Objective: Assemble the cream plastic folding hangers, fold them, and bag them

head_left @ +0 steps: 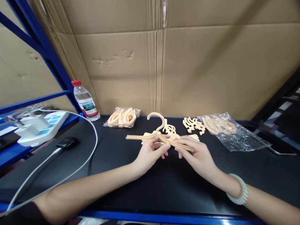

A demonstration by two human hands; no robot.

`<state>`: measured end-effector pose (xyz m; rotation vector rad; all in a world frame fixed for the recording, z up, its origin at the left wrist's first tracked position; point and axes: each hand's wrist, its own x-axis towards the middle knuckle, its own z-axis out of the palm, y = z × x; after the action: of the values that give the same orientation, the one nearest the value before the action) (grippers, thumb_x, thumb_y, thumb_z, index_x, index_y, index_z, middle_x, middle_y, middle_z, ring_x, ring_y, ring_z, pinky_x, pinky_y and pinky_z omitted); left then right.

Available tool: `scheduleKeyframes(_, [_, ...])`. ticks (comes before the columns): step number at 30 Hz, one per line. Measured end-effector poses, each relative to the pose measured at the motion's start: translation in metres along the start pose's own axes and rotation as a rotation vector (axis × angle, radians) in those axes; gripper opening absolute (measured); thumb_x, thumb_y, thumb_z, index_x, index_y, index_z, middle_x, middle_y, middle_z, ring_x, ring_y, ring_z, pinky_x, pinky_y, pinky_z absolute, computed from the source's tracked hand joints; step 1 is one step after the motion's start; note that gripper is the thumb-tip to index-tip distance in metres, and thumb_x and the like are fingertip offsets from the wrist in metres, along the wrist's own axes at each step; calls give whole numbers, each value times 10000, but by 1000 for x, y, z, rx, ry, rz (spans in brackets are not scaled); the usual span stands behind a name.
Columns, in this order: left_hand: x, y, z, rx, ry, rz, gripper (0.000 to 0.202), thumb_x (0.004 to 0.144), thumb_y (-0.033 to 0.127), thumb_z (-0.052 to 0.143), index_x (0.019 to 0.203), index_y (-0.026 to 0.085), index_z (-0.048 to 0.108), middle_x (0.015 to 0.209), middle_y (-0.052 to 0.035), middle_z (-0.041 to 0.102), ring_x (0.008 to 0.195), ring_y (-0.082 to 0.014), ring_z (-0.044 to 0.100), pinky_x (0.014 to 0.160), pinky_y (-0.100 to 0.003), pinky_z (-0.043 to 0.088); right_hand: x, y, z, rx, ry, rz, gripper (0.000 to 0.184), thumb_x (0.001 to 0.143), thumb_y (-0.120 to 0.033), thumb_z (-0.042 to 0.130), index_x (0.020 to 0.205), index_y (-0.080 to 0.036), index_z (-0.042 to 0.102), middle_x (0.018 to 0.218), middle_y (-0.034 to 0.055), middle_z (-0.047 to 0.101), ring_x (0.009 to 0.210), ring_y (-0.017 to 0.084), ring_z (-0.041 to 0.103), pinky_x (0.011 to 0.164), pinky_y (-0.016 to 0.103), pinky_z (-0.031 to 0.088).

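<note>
A beige plastic clothes hanger point(140, 137) is held between both hands above the black tabletop, its curved hook pointing up. My left hand point(150, 153) is closed on it near the middle, below the hook, thumb and fingers pinching. My right hand point(195, 153) grips the hanger's right arm between thumb and fingers. The left arm of the hanger sticks out free past my left hand. Behind the hands lie more beige hanger pieces point(169, 127), partly hidden by the hanger and fingers.
A clear bag of beige parts point(122, 117) lies back left, beside a water bottle point(86, 101). Loose beige hooks point(194, 125) and an opened plastic bag point(231, 132) lie back right. On the left are a power strip point(44, 128), a black device point(67, 142) and a white cable point(93, 147).
</note>
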<state>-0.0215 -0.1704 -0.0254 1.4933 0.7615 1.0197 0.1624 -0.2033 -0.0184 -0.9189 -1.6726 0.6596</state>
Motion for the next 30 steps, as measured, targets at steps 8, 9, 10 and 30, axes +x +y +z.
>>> scheduleKeyframes(8, [-1,7,-1,-201,49,-9,279,748,350,769,891,115,718,899,-81,707,709,-141,664,614,-232,555,-2,8,3,-176,-67,-30,183,897,-276,613,1041,-255,725,1017,57,696,837,191,652,698,317,556])
scheduleKeyframes(9, [-1,7,-3,-205,48,0,268,757,348,763,883,117,718,886,-77,712,730,-149,677,644,-239,564,-1,9,0,-222,-43,-49,174,904,-290,603,1019,-257,730,991,52,705,883,206,647,756,343,542])
scheduleKeyframes(10, [-2,7,-5,-207,49,7,261,767,347,756,883,117,715,881,-76,716,751,-159,690,670,-247,570,-1,9,-4,-254,0,-54,174,916,-307,586,990,-255,734,964,50,710,904,216,643,792,362,526])
scheduleKeyframes(30, [0,3,-25,-150,223,56,232,674,217,828,834,131,683,891,-68,773,868,-223,739,873,-322,595,12,19,-20,571,185,413,175,745,-316,793,783,-188,680,709,4,641,608,97,550,617,248,487])
